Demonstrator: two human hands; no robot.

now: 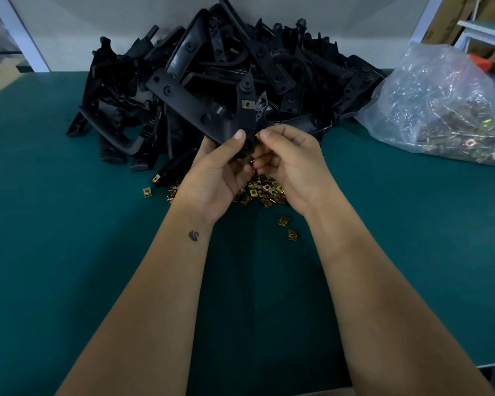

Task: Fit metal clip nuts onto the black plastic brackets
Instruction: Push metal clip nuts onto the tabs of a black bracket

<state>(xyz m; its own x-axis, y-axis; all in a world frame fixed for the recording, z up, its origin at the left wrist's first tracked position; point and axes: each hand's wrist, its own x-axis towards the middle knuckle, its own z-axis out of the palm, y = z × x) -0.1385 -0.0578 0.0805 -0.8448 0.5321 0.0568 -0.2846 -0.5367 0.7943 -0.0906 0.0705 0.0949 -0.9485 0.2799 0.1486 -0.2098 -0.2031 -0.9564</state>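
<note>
My left hand (223, 161) pinches the long black plastic bracket (247, 115) upright; my right hand (289, 158) pinches a brass-coloured metal clip nut (257, 135) against its lower right edge.

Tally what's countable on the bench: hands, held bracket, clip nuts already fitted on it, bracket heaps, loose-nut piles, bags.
Hands: 2, left hand and right hand
Held bracket: 1
Fitted clip nut showing on it: 1
Heap of black brackets: 1, too tangled to count singly
Pile of loose clip nuts: 1
Clear bag of nuts: 1
Total: 7
</note>
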